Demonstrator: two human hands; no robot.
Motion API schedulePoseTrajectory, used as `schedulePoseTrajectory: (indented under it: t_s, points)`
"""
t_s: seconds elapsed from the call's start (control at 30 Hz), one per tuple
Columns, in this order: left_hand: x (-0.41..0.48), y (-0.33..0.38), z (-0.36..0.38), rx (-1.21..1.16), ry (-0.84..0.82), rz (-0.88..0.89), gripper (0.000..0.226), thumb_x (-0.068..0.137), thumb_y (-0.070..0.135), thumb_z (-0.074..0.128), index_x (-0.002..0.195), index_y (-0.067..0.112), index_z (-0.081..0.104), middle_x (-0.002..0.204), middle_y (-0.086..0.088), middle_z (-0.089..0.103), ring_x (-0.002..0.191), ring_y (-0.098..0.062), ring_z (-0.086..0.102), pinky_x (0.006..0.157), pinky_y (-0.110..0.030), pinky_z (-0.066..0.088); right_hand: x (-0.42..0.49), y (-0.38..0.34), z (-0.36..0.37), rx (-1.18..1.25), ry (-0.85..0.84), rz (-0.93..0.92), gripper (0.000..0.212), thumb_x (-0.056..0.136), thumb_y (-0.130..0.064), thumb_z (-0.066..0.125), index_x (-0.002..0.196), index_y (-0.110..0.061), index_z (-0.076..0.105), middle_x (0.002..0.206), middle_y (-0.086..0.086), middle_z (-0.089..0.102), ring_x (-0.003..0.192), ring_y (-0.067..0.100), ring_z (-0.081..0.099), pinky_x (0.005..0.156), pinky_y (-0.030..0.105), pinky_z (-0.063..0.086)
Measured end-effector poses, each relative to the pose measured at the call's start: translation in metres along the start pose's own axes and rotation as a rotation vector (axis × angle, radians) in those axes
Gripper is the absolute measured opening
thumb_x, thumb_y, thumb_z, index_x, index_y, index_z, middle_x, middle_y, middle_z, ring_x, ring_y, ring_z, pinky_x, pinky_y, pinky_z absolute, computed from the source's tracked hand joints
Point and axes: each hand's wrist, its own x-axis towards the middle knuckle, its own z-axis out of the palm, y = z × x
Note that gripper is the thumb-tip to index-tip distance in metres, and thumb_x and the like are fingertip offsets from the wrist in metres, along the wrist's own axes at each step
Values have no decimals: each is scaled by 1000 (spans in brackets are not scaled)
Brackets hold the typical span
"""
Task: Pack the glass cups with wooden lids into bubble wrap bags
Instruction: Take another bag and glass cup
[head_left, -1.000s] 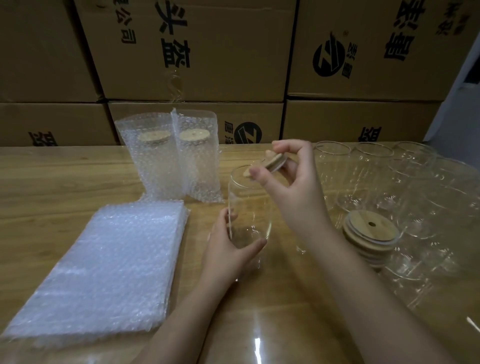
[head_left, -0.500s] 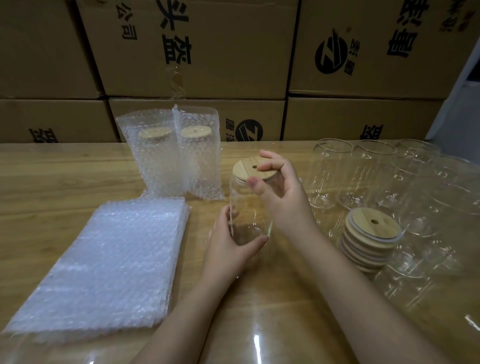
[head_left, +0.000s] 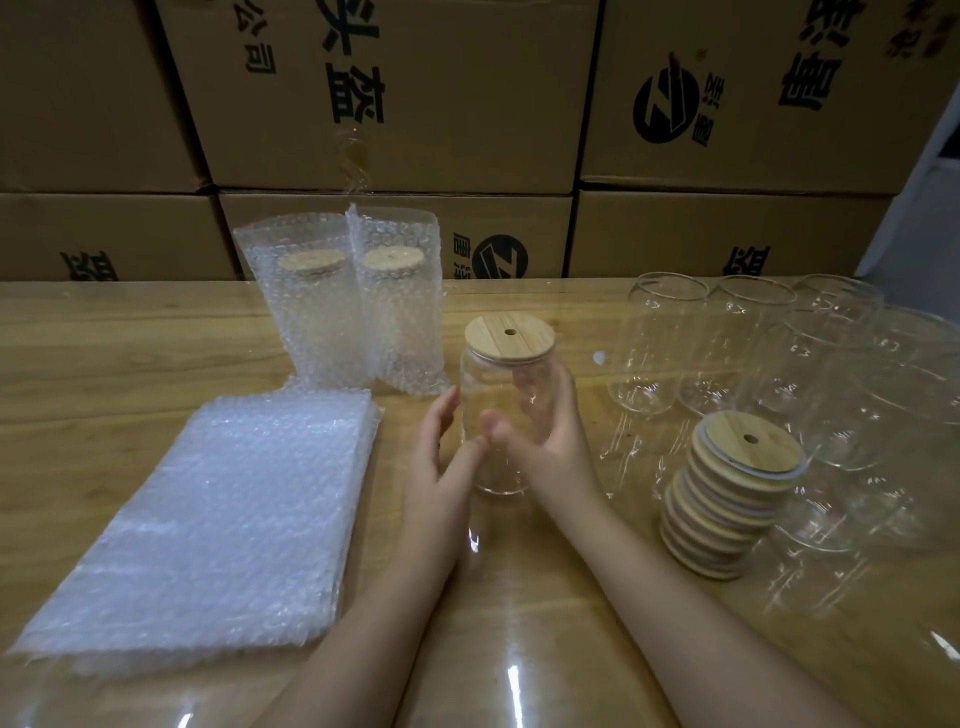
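A clear glass cup (head_left: 488, 379) stands upright at the table's middle with a round wooden lid (head_left: 510, 336) seated flat on its mouth. My right hand (head_left: 563, 441) grips the cup from the right, its fingers curled behind the glass and its thumb across the front. Just left of the cup is my left hand (head_left: 441, 462), fingers fairly straight at the glass wall and holding nothing. A flat stack of bubble wrap bags (head_left: 208, 519) lies to the left. Two packed cups (head_left: 311, 312) (head_left: 400, 306) stand in bubble bags behind it.
A leaning stack of wooden lids (head_left: 737, 493) sits to the right of my right hand. Several empty glass cups (head_left: 665, 343) crowd the right side of the wooden table (head_left: 104, 353). Stacked cardboard boxes (head_left: 415, 104) wall off the far edge.
My right hand set the lid on the cup, then dropped from the lid to grip the cup's side. My left hand loosened its hold and now sits open beside the glass.
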Motion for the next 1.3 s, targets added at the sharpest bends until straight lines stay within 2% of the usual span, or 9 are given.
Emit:
schedulePoseTrajectory:
  t_s: [0.23, 0.37, 0.5, 0.63, 0.87, 1.0, 1.17, 1.23, 1.3]
  points:
    - [-9, 19, 11, 106, 104, 217, 45, 77, 50, 57, 120, 50, 46, 122, 32, 54, 122, 7, 47, 98, -17, 40, 2, 24, -3, -34, -28, 120, 87, 54, -55, 80, 123, -70, 29, 123, -8, 53, 122, 10, 52, 92, 21, 47]
    - [-2, 31, 18, 196, 91, 192, 59, 77, 52, 68, 128, 45, 38, 125, 30, 45, 117, 14, 44, 82, 1, 38, 3, 27, -3, -24, -52, 116, 94, 60, -37, 84, 134, -58, 30, 132, -12, 50, 124, 14, 51, 99, 45, 48]
    - [24, 53, 32, 353, 99, 226, 84, 76, 51, 72, 145, 28, 29, 138, 10, 45, 125, -3, 43, 101, -23, 40, 5, 23, -2, -55, -67, 132, 105, 51, -57, 84, 139, -38, 29, 142, -8, 40, 125, 6, 48, 93, 23, 47]
    - [44, 66, 46, 441, 130, 314, 72, 76, 50, 74, 136, 29, 41, 117, 15, 56, 108, 3, 49, 81, -7, 36, 7, 23, -3, -45, -88, 137, 101, 57, -42, 79, 142, -29, 26, 145, -6, 36, 128, 8, 47, 91, 23, 48]
    - [50, 55, 35, 353, 91, 421, 25, 81, 31, 74, 102, 32, 60, 109, 13, 59, 98, 16, 54, 74, -9, 48, 5, 14, 0, -29, -78, 173, 83, 51, -45, 77, 111, -75, 27, 134, -21, 38, 112, -14, 48, 85, 8, 42]
    - [49, 57, 30, 379, 38, 473, 23, 84, 31, 72, 105, 29, 62, 109, 16, 58, 102, 18, 51, 77, -5, 44, 6, 12, 2, -10, -67, 188, 83, 50, -46, 78, 106, -80, 27, 132, -23, 38, 111, -13, 49, 79, 2, 40]
    - [40, 66, 5, 266, -113, 85, 32, 98, 51, 39, 124, 39, 51, 130, 6, 57, 119, -12, 54, 94, -30, 47, 1, 13, -2, -38, -75, 153, 88, 63, -32, 86, 126, -57, 29, 120, -24, 45, 116, -4, 49, 97, 20, 40]
    - [39, 66, -21, 508, -3, 59, 24, 100, 44, 38, 99, 36, 61, 105, 3, 69, 102, -20, 64, 84, -38, 52, -1, 10, -3, -61, -72, 153, 88, 64, -32, 84, 124, -60, 27, 120, -19, 46, 119, -1, 48, 104, 31, 40]
    - [38, 64, -50, 1092, 78, 48, 27, 96, 43, 45, 98, 24, 64, 102, -1, 67, 97, -24, 63, 77, -35, 50, -1, 7, -3, -85, -77, 156, 87, 62, -38, 80, 122, -67, 24, 122, -18, 46, 121, 0, 47, 106, 35, 40]
